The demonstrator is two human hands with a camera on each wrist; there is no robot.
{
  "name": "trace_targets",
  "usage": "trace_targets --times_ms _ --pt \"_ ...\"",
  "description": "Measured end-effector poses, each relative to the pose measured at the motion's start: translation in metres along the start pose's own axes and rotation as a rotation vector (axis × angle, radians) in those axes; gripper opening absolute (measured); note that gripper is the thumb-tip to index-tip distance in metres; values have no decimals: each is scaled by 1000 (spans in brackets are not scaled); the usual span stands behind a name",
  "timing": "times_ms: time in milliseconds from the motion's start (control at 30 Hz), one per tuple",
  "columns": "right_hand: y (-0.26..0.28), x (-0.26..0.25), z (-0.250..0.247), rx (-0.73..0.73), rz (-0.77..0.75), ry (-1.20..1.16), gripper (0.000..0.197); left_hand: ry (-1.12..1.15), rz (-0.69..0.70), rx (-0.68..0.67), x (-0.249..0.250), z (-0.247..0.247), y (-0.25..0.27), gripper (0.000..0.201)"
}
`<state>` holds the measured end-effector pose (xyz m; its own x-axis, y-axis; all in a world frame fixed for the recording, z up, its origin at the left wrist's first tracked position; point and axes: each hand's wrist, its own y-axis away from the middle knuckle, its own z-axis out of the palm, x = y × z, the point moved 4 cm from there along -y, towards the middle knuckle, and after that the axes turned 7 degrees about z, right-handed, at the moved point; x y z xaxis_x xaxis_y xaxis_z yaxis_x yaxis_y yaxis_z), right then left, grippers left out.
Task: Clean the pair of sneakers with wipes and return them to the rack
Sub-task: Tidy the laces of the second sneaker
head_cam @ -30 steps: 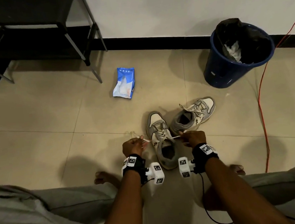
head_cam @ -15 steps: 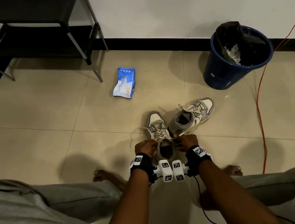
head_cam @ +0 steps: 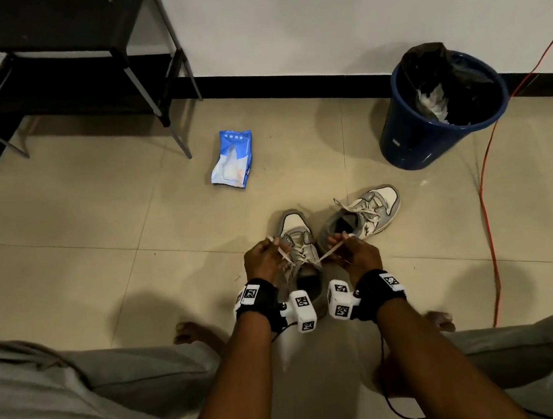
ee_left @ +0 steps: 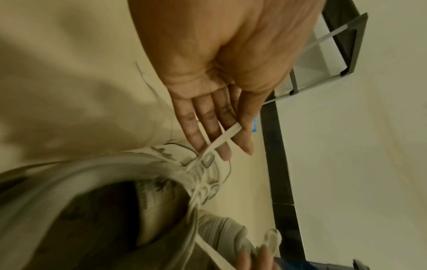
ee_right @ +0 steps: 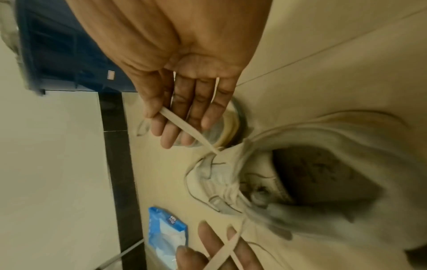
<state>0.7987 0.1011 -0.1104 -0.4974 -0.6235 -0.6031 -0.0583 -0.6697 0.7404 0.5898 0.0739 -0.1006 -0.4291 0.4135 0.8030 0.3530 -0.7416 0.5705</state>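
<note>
Two grey-and-white sneakers stand on the tiled floor in front of me. Over the near sneaker (head_cam: 297, 241), whose toe points away, my left hand (head_cam: 266, 253) pinches its left lace end (ee_left: 221, 139) between thumb and fingers. My right hand (head_cam: 348, 246) pinches the right lace end (ee_right: 182, 126) the same way. Both laces run taut from the eyelets out to the sides. The other sneaker (head_cam: 368, 214) lies just right of it, angled away, its laces loose. A blue pack of wipes (head_cam: 233, 159) lies on the floor further off. The black shoe rack (head_cam: 62, 61) stands at the back left.
A blue bin (head_cam: 431, 129) with a black liner and crumpled white wipes inside stands against the wall at the back right. An orange cable (head_cam: 486, 206) runs down the floor on the right. My knees and bare feet flank the shoes.
The hands came together over the near sneaker half a second ago. Now they have drawn apart again, each pulling a lace end outward.
</note>
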Motion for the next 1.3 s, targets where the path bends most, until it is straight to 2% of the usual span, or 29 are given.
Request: trace_targets --times_ms 67,100,167,233,333,400,433,500,567,633,700,767,833,867,900,967,1067,1200,1233,1300 --pt "3 -18 16 -106 -97 -11 20 -165 120 -121 16 14 -1 15" --pt "6 -29 26 -159 -159 65 23 -327 210 -212 24 21 -2 16" --pt "15 -50 51 -257 -285 347 29 -744 350 -394 35 36 -2 19" --pt "21 -60 78 -372 -364 606 28 -1111 435 -478 44 42 -2 18" --pt "19 -54 98 -513 -246 832 24 -1325 523 -563 53 48 5 18" --pt "13 -44 93 -502 -128 970 20 -1452 613 -562 55 47 6 22" --pt "10 -42 86 -454 -82 1060 19 -1496 639 -517 56 44 6 24" --pt "11 -37 71 -383 93 1111 17 -1466 651 -374 59 37 6 23" --pt "20 -29 65 -445 289 945 22 -1439 637 -199 61 30 5 19" --pt "31 -26 66 -482 350 887 28 -1438 600 -82 61 28 6 21" --pt "35 -23 69 -469 325 980 30 -1371 485 33 61 24 8 36" --pt "38 -22 72 -427 262 1070 26 -1301 317 102 57 19 9 57" --pt "38 -24 75 -414 175 1088 18 -1184 150 43 46 20 10 71" --pt "38 -26 76 -427 132 1088 14 -1049 80 -1 40 21 9 72" --pt "38 -28 78 -445 88 1097 11 -884 35 -46 36 22 9 66" --pt "37 -36 80 -451 -47 1147 7 -594 -31 -107 35 24 9 40" --pt "33 -56 81 -382 -320 1196 9 -413 12 -70 47 16 1 21" --pt "30 -91 70 -262 -677 1351 14 -336 233 163 78 -10 -4 16" --pt "28 -97 63 -231 -708 1392 15 -309 282 198 84 -16 -3 14" --pt "23 -109 43 -113 -676 1410 14 -290 303 276 85 -34 -4 11"
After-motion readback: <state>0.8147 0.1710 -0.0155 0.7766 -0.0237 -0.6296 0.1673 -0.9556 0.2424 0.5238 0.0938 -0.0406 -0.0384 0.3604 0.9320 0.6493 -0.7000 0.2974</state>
